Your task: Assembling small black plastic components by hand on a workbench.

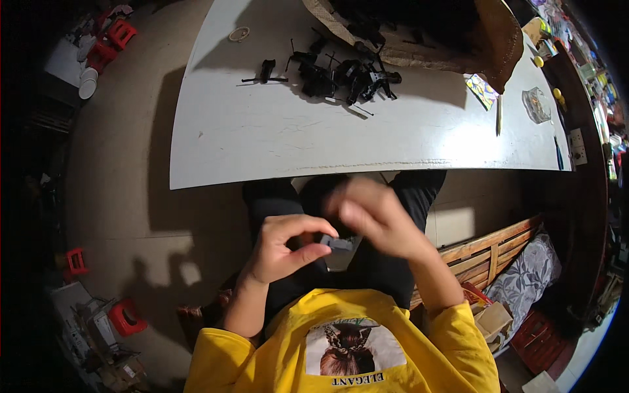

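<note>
Over my lap, my left hand (285, 245) pinches a small dark grey block-like part (338, 244) between thumb and forefinger. My right hand (380, 216) is raised just above and to the right of that part, its fingers smeared by motion. Whether it holds anything cannot be made out. Beyond my hands, a pile of black plastic parts with thin rods (344, 78) lies on the white table (262, 144). One similar black part (266, 71) sits apart to the left of the pile.
A brown sack (452, 62) with a dark mass of parts inside lies open at the table's far side. Right of it are a small colourful packet (482, 90) and a glass ashtray (537, 105). A wooden bench (488, 262) stands at my right, red stools (126, 318) at the left.
</note>
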